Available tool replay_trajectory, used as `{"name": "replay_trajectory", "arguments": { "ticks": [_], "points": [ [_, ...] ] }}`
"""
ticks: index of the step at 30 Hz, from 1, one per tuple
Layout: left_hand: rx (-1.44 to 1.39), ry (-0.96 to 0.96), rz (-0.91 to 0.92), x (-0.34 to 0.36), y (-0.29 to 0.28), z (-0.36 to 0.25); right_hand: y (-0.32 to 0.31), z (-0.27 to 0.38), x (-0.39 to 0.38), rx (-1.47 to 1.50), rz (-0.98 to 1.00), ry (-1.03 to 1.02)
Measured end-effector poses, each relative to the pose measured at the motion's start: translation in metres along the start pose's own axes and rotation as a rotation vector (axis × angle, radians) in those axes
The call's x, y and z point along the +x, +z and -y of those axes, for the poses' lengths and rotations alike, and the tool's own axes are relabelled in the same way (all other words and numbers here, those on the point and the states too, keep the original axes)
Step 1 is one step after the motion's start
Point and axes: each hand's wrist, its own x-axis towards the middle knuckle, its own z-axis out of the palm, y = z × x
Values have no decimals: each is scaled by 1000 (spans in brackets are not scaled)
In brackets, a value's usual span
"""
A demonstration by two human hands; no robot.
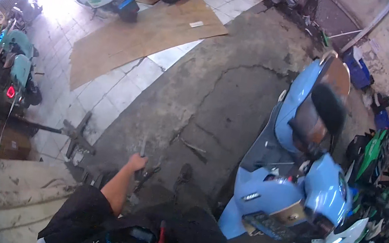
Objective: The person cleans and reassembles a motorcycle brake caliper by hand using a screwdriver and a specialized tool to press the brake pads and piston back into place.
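My left hand point(136, 162) is out in front of me over the grey concrete floor, its fingers closed. A short, thin, pale grey piece point(143, 147) sticks up out of the fist; it is too blurred to tell its kind. My right hand does not show. Dark metal parts point(146, 173) lie on the floor just beside the left hand. To my right stands a light blue scooter point(291, 121) with a dark seat point(328, 107), apart from my hand. A slim red-handled tool point(162, 236) hangs at the front of my black shirt.
A metal stand point(77, 135) rests on the floor to the left, near a pale workbench point(8, 189). A teal scooter point(20, 68) is parked beyond it. Flat cardboard point(151, 42) covers white tiles ahead. A green fairing point(372, 155) and piled parts line the right wall.
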Motion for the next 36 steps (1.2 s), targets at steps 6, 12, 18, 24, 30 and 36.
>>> {"name": "replay_trajectory", "arguments": {
  "ticks": [6,12,18,24,30,36],
  "points": [
    [410,-53,72,91,-74,73,-34,146,68,120,-28,-8],
    [-742,489,885,204,-180,56,-51,300,166,164,-83,61],
    [1279,1053,426,457,-281,-207,-99,444,235,276,-168,63],
    [197,531,30,550,-307,-624,-111,499,273,467,-233,291],
    [161,674,306,552,-201,-902,-70,507,349,675,-192,664],
    [1298,969,619,529,-99,-1043,-62,564,426,817,-220,887]
  ]
}}
